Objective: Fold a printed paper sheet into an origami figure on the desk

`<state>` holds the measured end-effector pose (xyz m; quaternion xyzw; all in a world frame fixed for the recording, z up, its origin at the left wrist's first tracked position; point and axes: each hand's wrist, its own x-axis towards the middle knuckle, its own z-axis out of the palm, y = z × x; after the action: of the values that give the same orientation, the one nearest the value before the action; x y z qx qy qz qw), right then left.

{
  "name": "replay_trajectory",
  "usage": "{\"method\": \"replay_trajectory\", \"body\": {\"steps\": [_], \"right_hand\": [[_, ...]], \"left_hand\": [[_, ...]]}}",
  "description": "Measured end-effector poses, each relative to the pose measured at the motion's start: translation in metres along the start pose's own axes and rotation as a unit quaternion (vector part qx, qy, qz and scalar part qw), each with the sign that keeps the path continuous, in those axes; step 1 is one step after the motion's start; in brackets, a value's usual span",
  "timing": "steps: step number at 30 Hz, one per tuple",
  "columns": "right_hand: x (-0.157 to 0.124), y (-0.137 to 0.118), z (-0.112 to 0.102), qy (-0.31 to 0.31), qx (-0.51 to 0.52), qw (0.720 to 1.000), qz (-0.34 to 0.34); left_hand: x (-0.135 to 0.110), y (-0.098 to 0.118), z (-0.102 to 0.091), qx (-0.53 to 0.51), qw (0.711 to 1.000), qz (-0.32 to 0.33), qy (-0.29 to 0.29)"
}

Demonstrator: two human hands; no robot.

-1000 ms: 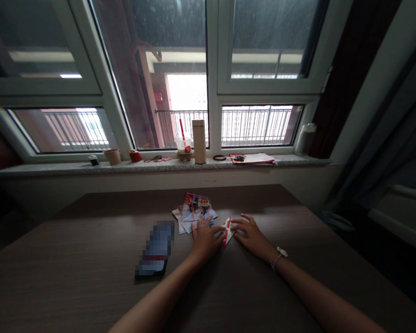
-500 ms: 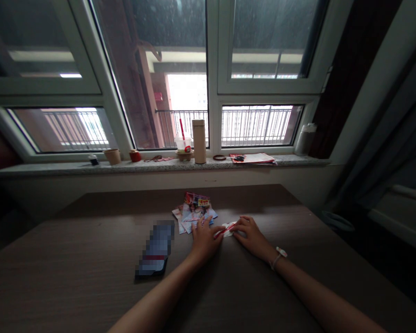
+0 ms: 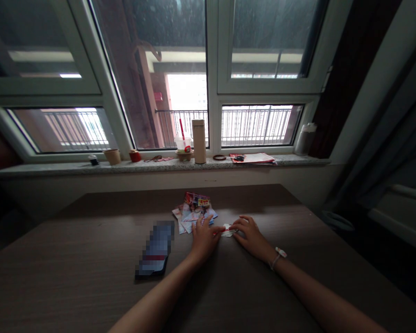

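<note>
A small white piece of paper (image 3: 228,231) with a red strip along it lies low over the table between my two hands. My left hand (image 3: 205,238) pinches its left end with thumb and forefinger, the other fingers stretching over the lower edge of some printed leaflets (image 3: 195,210). At the paper's right end, the fingertips of my right hand (image 3: 250,233) are closed on it; a bracelet (image 3: 277,257) circles that wrist. The leaflets overlap in a colourful fan just beyond my left hand. Left of that hand lies a phone (image 3: 156,249), its screen blurred out.
The brown table (image 3: 72,259) reaches to the wall below the window. On the stone sill (image 3: 152,167) stand a beige flask (image 3: 198,143), a plastic cup with a red straw (image 3: 183,142), a paper cup (image 3: 112,157), scissors (image 3: 238,158) on papers and a grey bottle (image 3: 305,139).
The red strip between my fingers has tipped flatter, and less of it shows. My hands have barely shifted; the leaflets and phone lie as before.
</note>
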<state>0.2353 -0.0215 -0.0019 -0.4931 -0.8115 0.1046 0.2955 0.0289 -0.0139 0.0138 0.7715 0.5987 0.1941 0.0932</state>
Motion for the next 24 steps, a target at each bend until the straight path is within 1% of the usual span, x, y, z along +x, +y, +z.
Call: {"method": "replay_trajectory", "body": {"steps": [7, 11, 18, 24], "right_hand": [[0.0, -0.002, -0.001, -0.02, -0.041, 0.999, 0.002], [0.0, -0.005, -0.002, -0.022, -0.045, 0.999, -0.002], [0.001, -0.011, -0.003, -0.034, -0.063, 0.997, 0.026], [-0.001, -0.014, -0.003, -0.021, -0.097, 0.995, 0.027]], "left_hand": [[0.001, -0.003, 0.003, -0.001, 1.0, 0.002, 0.016], [-0.001, -0.001, 0.002, 0.013, 1.0, 0.007, 0.02], [-0.006, 0.005, -0.001, 0.062, 0.996, 0.051, 0.049], [-0.007, 0.005, -0.002, 0.079, 0.994, 0.044, 0.054]]}}
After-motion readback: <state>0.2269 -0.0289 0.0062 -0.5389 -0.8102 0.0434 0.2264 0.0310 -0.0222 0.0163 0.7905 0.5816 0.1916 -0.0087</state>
